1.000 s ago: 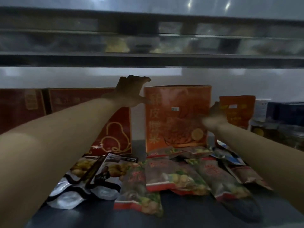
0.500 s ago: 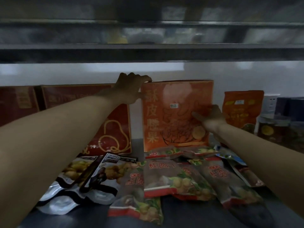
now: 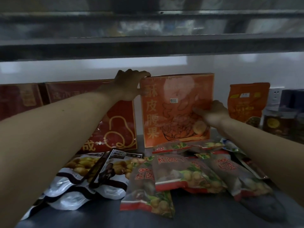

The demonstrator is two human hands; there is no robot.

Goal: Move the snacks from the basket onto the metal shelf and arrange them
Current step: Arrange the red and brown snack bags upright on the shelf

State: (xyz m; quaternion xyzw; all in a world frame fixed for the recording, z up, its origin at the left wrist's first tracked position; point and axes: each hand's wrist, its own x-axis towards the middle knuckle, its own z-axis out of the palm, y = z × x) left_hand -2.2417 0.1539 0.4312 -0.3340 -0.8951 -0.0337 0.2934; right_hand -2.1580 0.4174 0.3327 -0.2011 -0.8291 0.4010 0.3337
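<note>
Arranging is under way: left hand (image 3: 130, 84) curls over the top corner of the orange box (image 3: 164, 112), which stands upright at the back of the metal shelf (image 3: 197, 209). Right hand (image 3: 212, 112) presses straight fingers on its front. Next probably comes squaring it beside the red box (image 3: 121, 125).

Right hand (image 3: 212, 112) has come off the orange box's (image 3: 164, 112) right edge onto its front. Left hand (image 3: 130, 84) now grips the top-left corner. Gap to red box (image 3: 121, 129) narrower.

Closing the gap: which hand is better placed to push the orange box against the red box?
Probably right: the right hand rests on the orange box near its right edge, ready to push leftward; the left hand grips its top-left corner.
</note>
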